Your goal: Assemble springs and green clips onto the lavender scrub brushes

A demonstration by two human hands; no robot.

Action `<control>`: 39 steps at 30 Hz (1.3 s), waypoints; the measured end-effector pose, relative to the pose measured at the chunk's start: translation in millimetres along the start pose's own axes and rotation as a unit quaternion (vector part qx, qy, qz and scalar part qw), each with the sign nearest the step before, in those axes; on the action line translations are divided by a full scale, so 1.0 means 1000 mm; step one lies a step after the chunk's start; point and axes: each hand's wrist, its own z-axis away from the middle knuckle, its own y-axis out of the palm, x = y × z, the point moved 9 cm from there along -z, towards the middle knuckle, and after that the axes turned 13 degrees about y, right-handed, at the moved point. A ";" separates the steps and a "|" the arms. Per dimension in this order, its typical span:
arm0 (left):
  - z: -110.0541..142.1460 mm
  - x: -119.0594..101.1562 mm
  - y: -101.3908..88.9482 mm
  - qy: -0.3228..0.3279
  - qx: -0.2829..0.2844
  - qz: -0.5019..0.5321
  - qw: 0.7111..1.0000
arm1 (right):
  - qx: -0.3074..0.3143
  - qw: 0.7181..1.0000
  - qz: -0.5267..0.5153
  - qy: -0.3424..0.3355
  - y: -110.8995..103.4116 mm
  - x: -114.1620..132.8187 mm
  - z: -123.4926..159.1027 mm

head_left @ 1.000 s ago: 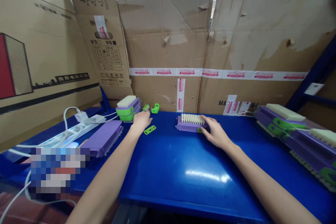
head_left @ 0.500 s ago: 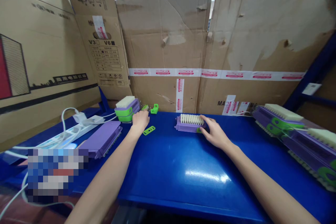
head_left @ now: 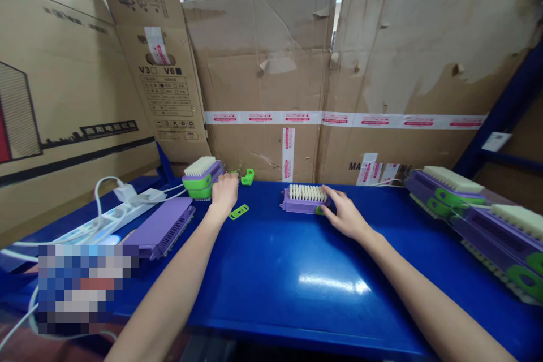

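My right hand (head_left: 345, 215) grips the right end of a purple brush block (head_left: 303, 199), its cream bristles facing up and a bit of green showing by my thumb. My left hand (head_left: 224, 193) is further left, fingers curled down among small parts at the back of the table; what they pinch is hidden. Just beyond those fingers lies a green bracket (head_left: 247, 177), and nearer me a flat green slotted plate (head_left: 238, 212). Touching or close beside my left hand stands a purple and green brush block (head_left: 201, 181) with bristles up.
A purple housing (head_left: 159, 229) and a white power strip (head_left: 123, 212) with cables occupy the left side. Two purple and green brush blocks, a farther one (head_left: 443, 192) and a nearer one (head_left: 500, 237), sit at the right. Cardboard (head_left: 263, 79) walls the back of the blue table (head_left: 271, 277).
The view has turned slightly, shifting everything a little left. My left fingers have risen a little and now cover more of the small green part behind them. My right hand stays on the brush block.
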 end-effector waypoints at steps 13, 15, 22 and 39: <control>0.007 -0.068 -0.037 0.202 -0.126 0.255 0.937 | -0.154 0.969 0.191 0.013 -0.006 0.017 -0.005; 0.013 -0.091 -0.040 0.264 -0.128 0.349 0.890 | -0.183 0.964 0.187 -0.034 -0.015 0.032 0.000; 0.028 -0.136 -0.038 0.286 -0.010 0.593 0.752 | -0.020 0.979 0.139 -0.150 0.009 0.056 0.011; 0.007 -0.076 -0.011 0.169 0.042 0.496 0.851 | 0.120 0.951 -0.275 0.070 0.017 0.035 0.008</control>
